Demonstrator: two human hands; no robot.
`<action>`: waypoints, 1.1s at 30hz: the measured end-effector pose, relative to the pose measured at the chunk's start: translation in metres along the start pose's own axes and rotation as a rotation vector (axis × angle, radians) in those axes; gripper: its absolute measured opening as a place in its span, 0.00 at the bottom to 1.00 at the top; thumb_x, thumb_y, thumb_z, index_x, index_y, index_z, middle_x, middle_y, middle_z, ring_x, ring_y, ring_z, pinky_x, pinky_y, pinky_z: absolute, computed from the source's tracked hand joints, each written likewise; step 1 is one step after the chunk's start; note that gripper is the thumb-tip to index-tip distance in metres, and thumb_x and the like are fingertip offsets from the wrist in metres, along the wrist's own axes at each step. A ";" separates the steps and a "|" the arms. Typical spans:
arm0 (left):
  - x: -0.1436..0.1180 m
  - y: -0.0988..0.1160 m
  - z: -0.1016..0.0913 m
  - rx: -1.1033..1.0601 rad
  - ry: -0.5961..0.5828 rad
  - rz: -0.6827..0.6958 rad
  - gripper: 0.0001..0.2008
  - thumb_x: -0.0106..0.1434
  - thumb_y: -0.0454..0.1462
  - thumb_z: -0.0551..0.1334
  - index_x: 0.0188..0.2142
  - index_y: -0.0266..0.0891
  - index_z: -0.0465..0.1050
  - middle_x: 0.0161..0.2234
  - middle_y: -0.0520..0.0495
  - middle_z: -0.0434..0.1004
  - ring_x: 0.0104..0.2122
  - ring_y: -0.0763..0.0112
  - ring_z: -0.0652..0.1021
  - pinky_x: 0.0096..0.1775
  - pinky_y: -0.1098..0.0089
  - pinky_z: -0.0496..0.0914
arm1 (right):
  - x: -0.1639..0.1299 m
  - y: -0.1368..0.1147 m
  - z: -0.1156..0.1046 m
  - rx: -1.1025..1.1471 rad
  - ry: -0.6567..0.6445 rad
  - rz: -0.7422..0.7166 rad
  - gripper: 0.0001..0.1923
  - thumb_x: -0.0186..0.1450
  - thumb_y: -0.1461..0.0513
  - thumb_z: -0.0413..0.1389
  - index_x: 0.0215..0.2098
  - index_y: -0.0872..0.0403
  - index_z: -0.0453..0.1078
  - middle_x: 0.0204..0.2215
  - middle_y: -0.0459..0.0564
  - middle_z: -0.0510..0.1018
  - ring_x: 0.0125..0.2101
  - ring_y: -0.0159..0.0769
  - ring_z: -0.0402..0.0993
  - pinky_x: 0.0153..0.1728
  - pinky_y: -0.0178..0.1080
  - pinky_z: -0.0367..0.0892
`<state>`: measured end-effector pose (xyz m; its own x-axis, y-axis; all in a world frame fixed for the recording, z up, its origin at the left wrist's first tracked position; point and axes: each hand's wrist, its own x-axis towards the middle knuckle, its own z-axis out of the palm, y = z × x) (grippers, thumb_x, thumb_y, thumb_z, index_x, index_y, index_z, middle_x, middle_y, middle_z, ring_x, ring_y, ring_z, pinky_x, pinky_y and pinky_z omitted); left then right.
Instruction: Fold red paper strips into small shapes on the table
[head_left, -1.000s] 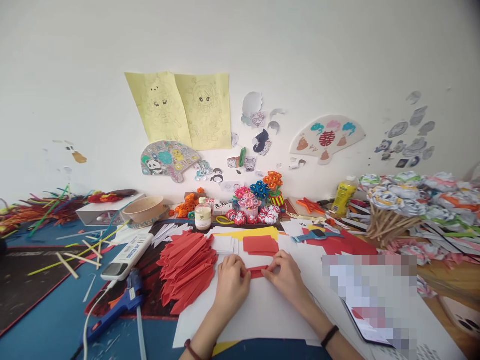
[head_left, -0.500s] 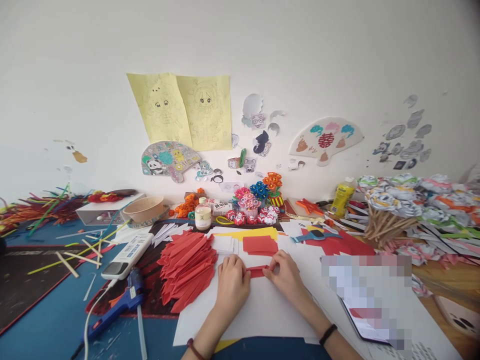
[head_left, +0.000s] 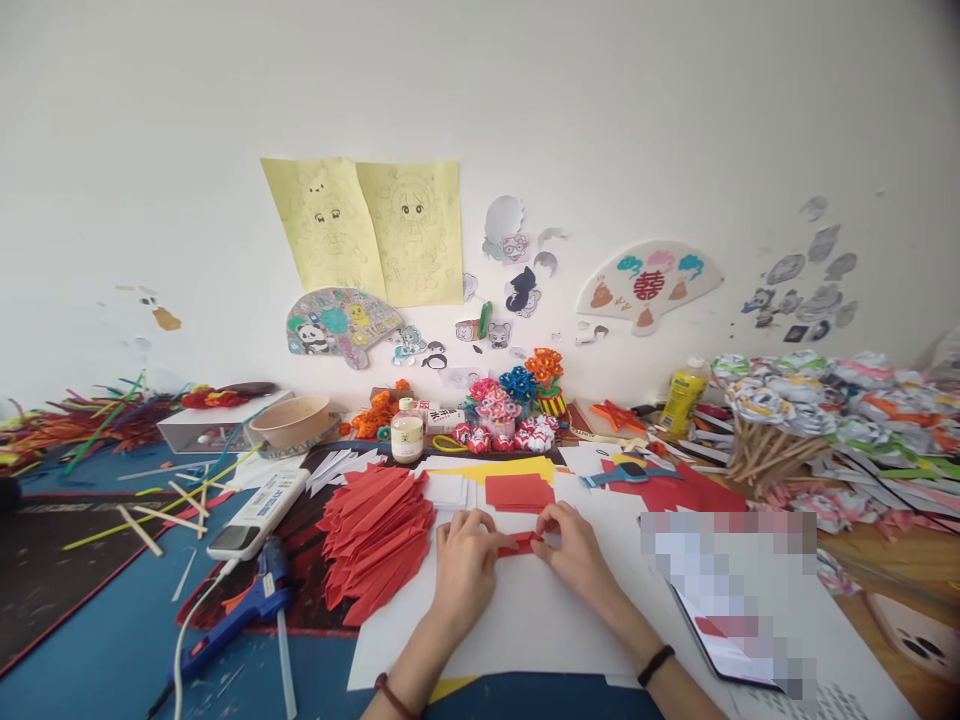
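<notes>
Between my two hands a folded strip of red paper (head_left: 519, 543) lies low over the white sheets (head_left: 555, 620). My left hand (head_left: 466, 560) presses its left end, fingers curled and partly hidden behind the knuckles. At the other end, the thumb and forefinger of my right hand (head_left: 571, 548) pinch the paper's edge. Just beyond them sits a small stack of flat red paper (head_left: 519, 492), beside white paper slips (head_left: 448, 490). A large heap of folded red paper pieces (head_left: 375, 540) spreads to the left of my left hand.
A blue glue gun (head_left: 247, 605) and a white power strip (head_left: 259, 510) lie at left. Behind stand a small glue bottle (head_left: 407, 432) and bead-like flowers (head_left: 517, 385). To the right are a blue watch (head_left: 630, 474), a phone (head_left: 731, 630) and paper flowers (head_left: 795, 390).
My right fingers have lifted slightly and pinch the right end of the red strip, which now looks shorter and more folded there. My left hand stays nearly in place.
</notes>
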<state>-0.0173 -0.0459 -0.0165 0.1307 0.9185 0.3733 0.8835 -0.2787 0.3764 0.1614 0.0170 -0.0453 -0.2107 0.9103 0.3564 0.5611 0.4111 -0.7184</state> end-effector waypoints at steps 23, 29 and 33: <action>-0.027 0.006 -0.023 0.256 0.064 0.052 0.19 0.56 0.22 0.54 0.32 0.46 0.75 0.43 0.49 0.71 0.46 0.60 0.65 0.47 0.58 0.56 | -0.011 -0.023 -0.004 0.002 0.119 0.078 0.13 0.45 0.69 0.51 0.29 0.52 0.71 0.28 0.47 0.71 0.34 0.40 0.69 0.37 0.38 0.63; -0.033 0.021 -0.023 0.282 0.104 0.005 0.14 0.57 0.24 0.55 0.29 0.42 0.74 0.41 0.48 0.73 0.44 0.60 0.66 0.47 0.59 0.57 | -0.016 -0.026 -0.006 0.017 0.138 0.052 0.16 0.46 0.69 0.50 0.30 0.53 0.73 0.27 0.47 0.73 0.34 0.41 0.70 0.38 0.39 0.64; -0.022 0.030 -0.023 0.210 0.162 -0.133 0.13 0.60 0.27 0.54 0.30 0.42 0.74 0.40 0.48 0.73 0.42 0.61 0.67 0.42 0.63 0.58 | -0.018 -0.026 -0.007 0.022 0.134 0.025 0.14 0.48 0.69 0.51 0.29 0.53 0.74 0.26 0.48 0.75 0.34 0.42 0.71 0.38 0.39 0.64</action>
<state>-0.0045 -0.0812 0.0060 -0.0514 0.8814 0.4695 0.9639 -0.0791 0.2541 0.1568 -0.0106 -0.0291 -0.0872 0.9060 0.4141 0.5465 0.3910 -0.7406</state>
